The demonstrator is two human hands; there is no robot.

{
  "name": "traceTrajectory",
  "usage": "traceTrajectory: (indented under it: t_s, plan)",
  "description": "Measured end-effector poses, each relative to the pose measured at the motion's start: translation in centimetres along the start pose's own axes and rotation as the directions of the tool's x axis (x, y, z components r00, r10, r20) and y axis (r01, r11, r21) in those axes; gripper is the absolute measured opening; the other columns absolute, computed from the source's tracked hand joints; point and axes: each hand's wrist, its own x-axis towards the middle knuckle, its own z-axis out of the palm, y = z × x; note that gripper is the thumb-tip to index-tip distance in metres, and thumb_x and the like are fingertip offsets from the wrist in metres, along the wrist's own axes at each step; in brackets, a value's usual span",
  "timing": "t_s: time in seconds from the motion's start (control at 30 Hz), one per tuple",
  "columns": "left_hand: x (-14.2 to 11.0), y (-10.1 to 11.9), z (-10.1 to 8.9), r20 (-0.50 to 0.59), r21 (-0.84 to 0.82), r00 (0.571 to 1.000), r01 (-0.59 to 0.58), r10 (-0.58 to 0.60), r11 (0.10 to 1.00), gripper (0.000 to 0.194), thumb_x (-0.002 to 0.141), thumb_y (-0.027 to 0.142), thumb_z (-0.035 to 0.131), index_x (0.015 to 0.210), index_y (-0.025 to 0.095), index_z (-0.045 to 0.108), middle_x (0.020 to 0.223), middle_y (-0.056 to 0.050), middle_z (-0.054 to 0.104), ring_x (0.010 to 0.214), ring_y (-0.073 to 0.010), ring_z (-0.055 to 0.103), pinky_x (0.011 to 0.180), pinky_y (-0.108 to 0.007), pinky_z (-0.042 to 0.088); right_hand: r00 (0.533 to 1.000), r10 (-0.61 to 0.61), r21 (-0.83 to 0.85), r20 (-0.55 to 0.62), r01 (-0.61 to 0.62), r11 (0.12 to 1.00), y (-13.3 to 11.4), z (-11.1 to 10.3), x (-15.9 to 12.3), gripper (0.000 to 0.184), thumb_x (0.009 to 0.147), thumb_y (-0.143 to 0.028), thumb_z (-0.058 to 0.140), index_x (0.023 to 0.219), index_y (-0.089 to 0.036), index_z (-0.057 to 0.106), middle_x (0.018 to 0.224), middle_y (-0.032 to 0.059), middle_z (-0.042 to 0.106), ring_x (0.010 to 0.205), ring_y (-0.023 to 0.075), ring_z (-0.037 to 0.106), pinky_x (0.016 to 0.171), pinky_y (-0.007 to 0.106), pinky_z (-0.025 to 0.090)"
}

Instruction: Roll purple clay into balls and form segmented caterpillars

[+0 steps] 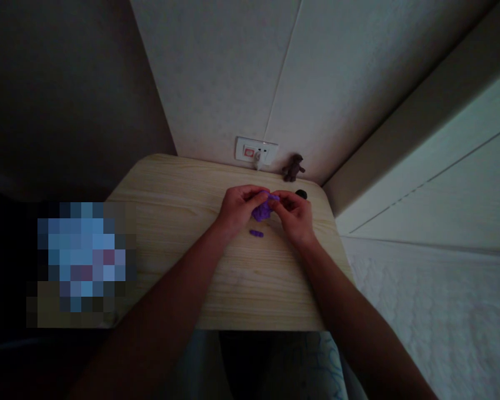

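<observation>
Both hands, left hand (237, 206) and right hand (294, 215), pinch purple lump (263, 210) near tabletop (183, 222) far edge. Fingers clenched on it; small piece (256, 233) beneath. Best: short, even pinches, lump kept low.

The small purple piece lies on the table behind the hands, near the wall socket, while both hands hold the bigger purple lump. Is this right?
Not quite. The head view shows the small purple piece on the table in front of the hands, nearer the person. Left hand and right hand do hold the bigger purple lump.

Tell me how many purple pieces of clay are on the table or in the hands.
2. One purple lump is held between the left hand and right hand; a small purple piece lies on the table below. Fingers may hide more.
</observation>
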Motion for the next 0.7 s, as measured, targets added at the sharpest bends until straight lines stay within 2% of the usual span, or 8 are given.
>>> traceTrajectory:
  t_s: [0.2, 0.33, 0.47, 0.6, 0.7]
  plan:
    - [0.0, 0.1, 0.4, -0.045, -0.178, 0.996, 0.063, -0.072, 0.982, 0.042, 0.058, 0.043, 0.098, 0.088, 0.018, 0.081, 0.084, -0.004, 0.080, 0.074, -0.0123, 0.070, 0.073, -0.026, 0.054, 1.000, 0.020, 0.092, -0.005, -0.020, 0.996, 0.8, 0.1, 0.3, 0.032, 0.081, -0.052, 0.083, 0.097, -0.024, 0.079, 0.090, 0.0030, 0.080, 0.081, 0.0182, 0.072, 0.081, 0.036, 0.062]
    - [0.0, 0.1, 0.5, -0.083, -0.084, 0.996, 0.013, -0.020, 0.996, 0.043, 0.060, 0.045, 0.097, 0.089, 0.017, 0.080, 0.086, -0.004, 0.080, 0.076, -0.0132, 0.070, 0.075, -0.027, 0.055, 0.996, 0.042, 0.099, -0.073, -0.035, 0.994, 0.9, 0.2, 0.3, 0.035, 0.080, -0.053, 0.084, 0.100, -0.025, 0.079, 0.094, 0.0036, 0.080, 0.083, 0.0187, 0.073, 0.083, 0.037, 0.062]
    - [-0.2, 0.0, 0.4, -0.024, 0.059, 1.000, 0.011, -0.010, 0.998, 0.043, 0.065, 0.046, 0.094, 0.089, 0.015, 0.078, 0.085, -0.006, 0.079, 0.074, -0.0145, 0.070, 0.074, -0.028, 0.055, 0.990, 0.037, 0.042, -0.134, -0.031, 0.999, 0.1, 0.1, 0.1, 0.039, 0.074, -0.054, 0.088, 0.098, -0.024, 0.079, 0.093, 0.0041, 0.080, 0.082, 0.0193, 0.072, 0.079, 0.037, 0.062]
    - [-0.4, -0.1, 0.4, 0.003, 0.073, 1.000, 0.011, -0.011, 0.997, 0.037, 0.066, 0.039, 0.094, 0.087, 0.014, 0.076, 0.083, -0.006, 0.078, 0.073, -0.0146, 0.070, 0.071, -0.028, 0.055, 0.992, 0.034, -0.031, -0.123, -0.038, 0.999, -0.6, 0.0, 0.0, 0.030, 0.074, -0.048, 0.089, 0.086, -0.022, 0.080, 0.081, 0.0027, 0.077, 0.075, 0.0175, 0.068, 0.074, 0.033, 0.057]
    - [-0.5, 0.0, 0.6, -0.007, 0.040, 1.000, 0.021, -0.020, 0.999, 0.035, 0.064, 0.034, 0.093, 0.086, 0.014, 0.075, 0.080, -0.005, 0.077, 0.070, -0.0139, 0.069, 0.068, -0.026, 0.055, 0.988, 0.084, 0.074, -0.129, -0.075, 0.994, -0.7, 0.2, 0.0, 0.023, 0.076, -0.044, 0.087, 0.080, -0.022, 0.080, 0.076, 0.0004, 0.073, 0.069, 0.0142, 0.063, 0.070, 0.029, 0.052]
